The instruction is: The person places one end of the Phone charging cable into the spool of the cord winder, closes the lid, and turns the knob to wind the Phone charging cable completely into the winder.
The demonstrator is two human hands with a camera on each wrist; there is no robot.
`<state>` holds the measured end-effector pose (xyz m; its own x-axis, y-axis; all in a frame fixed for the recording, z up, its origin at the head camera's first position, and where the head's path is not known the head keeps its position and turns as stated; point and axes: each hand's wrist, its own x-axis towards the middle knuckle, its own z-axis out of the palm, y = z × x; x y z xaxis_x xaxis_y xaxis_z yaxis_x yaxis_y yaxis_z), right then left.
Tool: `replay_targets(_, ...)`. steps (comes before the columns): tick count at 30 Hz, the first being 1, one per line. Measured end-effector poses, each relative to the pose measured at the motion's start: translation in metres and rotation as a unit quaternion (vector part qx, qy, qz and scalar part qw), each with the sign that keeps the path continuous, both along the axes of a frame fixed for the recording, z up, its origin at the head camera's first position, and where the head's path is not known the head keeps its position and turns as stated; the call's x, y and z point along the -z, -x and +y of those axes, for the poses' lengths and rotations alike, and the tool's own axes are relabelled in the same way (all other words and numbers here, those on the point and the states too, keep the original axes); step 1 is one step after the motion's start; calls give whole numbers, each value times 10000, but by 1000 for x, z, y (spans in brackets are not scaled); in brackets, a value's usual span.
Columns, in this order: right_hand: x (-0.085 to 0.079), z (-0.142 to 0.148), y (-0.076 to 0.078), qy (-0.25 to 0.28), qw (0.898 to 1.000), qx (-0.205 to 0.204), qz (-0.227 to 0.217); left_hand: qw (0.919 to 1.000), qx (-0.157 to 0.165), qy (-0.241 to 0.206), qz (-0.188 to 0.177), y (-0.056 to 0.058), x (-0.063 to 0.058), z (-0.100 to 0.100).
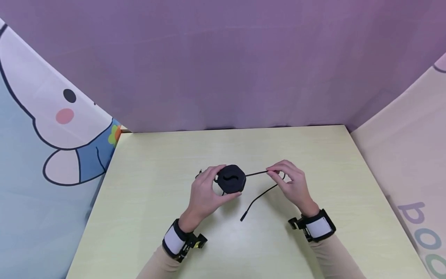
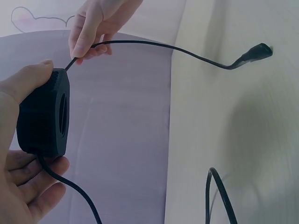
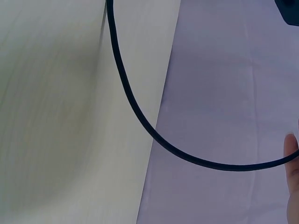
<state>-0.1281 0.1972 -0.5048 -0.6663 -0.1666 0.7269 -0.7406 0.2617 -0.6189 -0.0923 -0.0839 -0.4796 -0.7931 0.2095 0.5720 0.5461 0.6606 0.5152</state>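
Note:
My left hand [image 1: 205,192] grips a black hexagonal cable case [image 1: 231,179] above the table, thumb on one side and fingers on the other. A curved slot shows on its face in the head view. Out of its right side runs a thin black cable [image 1: 256,174], pinched between the thumb and fingers of my right hand [image 1: 290,182]. Past that pinch the cable loops back and its plug end [image 1: 244,215] hangs free. In the left wrist view, another length of cable [image 2: 74,189] leaves the case's lower end. Only fingertips of my right hand [image 3: 292,186] show in the right wrist view.
A pale wooden table [image 1: 139,232] lies under both hands. Behind it stands a purple cloth backdrop [image 1: 223,69]. Printed cloth panels flank the table, the left one with a cartoon figure [image 1: 59,166].

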Motion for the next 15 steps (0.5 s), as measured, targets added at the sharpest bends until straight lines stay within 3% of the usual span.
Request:
replay_targets(10,1,6,2,25,9998,174,-9,10000,5,21,56,1,0,1)
replay_targets(15,-11,3,-2,34,9996,284,9,9998,24,80,174,2,0,1)
